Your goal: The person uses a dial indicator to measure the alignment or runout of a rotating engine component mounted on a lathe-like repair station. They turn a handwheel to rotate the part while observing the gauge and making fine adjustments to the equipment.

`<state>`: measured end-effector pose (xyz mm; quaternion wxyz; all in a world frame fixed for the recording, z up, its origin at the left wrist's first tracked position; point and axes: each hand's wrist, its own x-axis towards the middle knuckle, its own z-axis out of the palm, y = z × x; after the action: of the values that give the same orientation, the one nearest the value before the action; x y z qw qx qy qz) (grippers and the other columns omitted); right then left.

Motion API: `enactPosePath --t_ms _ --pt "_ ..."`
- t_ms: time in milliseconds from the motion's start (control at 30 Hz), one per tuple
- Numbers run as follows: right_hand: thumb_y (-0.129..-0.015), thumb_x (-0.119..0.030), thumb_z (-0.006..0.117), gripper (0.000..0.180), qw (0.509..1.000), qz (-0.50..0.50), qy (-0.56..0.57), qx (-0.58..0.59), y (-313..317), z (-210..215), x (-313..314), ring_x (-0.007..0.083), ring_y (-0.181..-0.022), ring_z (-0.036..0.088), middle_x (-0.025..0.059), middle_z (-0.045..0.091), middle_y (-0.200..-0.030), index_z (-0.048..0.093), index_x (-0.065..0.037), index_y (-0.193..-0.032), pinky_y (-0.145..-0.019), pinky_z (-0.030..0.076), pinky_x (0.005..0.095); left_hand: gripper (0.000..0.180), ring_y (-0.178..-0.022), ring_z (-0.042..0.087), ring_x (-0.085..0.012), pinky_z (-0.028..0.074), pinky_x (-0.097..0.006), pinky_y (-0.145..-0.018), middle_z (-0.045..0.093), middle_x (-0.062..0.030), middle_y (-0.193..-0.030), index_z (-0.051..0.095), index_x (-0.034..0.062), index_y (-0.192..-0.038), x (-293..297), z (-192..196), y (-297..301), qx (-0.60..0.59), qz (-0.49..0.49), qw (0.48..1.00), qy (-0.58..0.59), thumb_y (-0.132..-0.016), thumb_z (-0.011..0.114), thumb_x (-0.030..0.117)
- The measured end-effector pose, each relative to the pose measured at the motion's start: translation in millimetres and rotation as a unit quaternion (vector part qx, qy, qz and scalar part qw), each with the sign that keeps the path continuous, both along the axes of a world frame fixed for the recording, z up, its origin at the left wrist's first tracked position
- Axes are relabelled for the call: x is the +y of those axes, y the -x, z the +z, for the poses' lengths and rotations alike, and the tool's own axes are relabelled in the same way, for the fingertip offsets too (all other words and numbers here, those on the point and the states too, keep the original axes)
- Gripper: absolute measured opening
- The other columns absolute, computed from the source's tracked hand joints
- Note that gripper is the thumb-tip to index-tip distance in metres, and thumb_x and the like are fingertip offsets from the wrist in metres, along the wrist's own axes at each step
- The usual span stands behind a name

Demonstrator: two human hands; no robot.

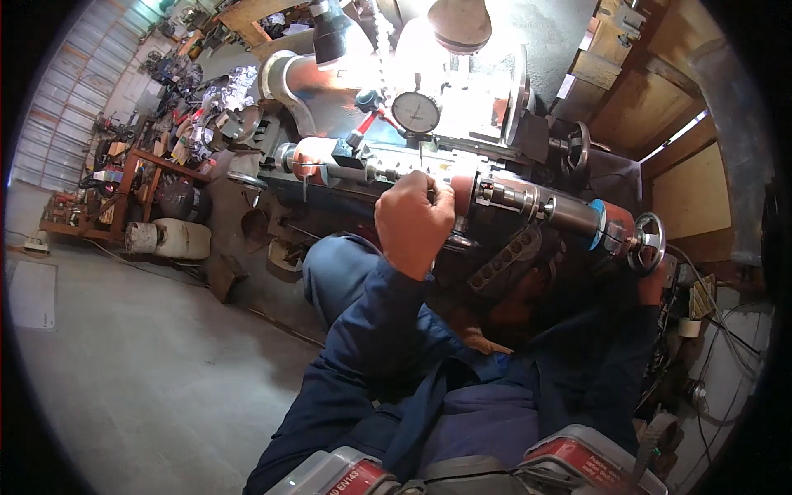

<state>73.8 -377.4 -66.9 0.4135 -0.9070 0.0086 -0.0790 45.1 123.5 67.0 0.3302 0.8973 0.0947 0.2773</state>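
Note:
My left hand [415, 221] is closed at the middle of a red and steel machine [462, 194], its thumb and fingers pinched together beside the red housing. What they hold, if anything, is hidden. Just above it a round white dial indicator [416, 112] is mounted, with a red-handled arm [363, 128] and black base [345, 153] to its left. At the machine's right end is a handwheel [648, 244]. My right hand [655, 283] is low beside that wheel, in shadow, its fingers hidden. A steel cylinder [573, 216] runs between the red housings.
A bright lamp [332, 33] hangs over the machine. A second handwheel [577, 148] stands behind it. At left, a gas cylinder [177, 239] lies beside a rusty frame [148, 186] and cluttered shelves. Wooden panels [685, 181] and hanging cables [730, 326] are at right.

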Motion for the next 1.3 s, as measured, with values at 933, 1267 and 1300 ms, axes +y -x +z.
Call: enactPosePath --t_ms 933,1267,1300 --pt "-0.095 -0.052 0.048 0.056 0.999 -0.007 -0.037 0.037 3 31 27 0.0156 -0.078 0.057 0.0083 0.064 -0.085 0.061 0.002 -0.099 -0.068 0.045 0.0340 0.014 -0.068 0.060 -0.0408 0.045 -0.043 -0.058 0.060 -0.0211 -0.069 0.058 -0.0020 -0.078 25 0 -2 0.016 -0.142 0.987 0.078 -0.085 0.064 0.009" --pt "-0.096 -0.045 0.052 0.047 0.996 -0.045 -0.065 0.033 6 18 20 0.0120 -0.078 0.056 0.0062 0.064 -0.085 0.061 0.001 -0.098 -0.067 0.045 0.0307 0.013 -0.065 0.062 -0.0369 0.045 -0.038 -0.057 0.062 -0.0213 -0.072 0.060 -0.0032 -0.081 35 7 -5 0.047 -0.199 0.978 0.050 -0.083 0.066 0.008" --pt "-0.096 -0.045 0.052 0.047 0.996 -0.046 -0.065 0.032 6 21 21 0.0120 -0.078 0.056 0.0062 0.064 -0.085 0.061 0.001 -0.098 -0.067 0.045 0.0307 0.013 -0.066 0.062 -0.0372 0.046 -0.038 -0.058 0.062 -0.0209 -0.073 0.060 -0.0029 -0.082 32 3 -4 0.024 -0.181 0.981 0.063 -0.084 0.065 0.009"
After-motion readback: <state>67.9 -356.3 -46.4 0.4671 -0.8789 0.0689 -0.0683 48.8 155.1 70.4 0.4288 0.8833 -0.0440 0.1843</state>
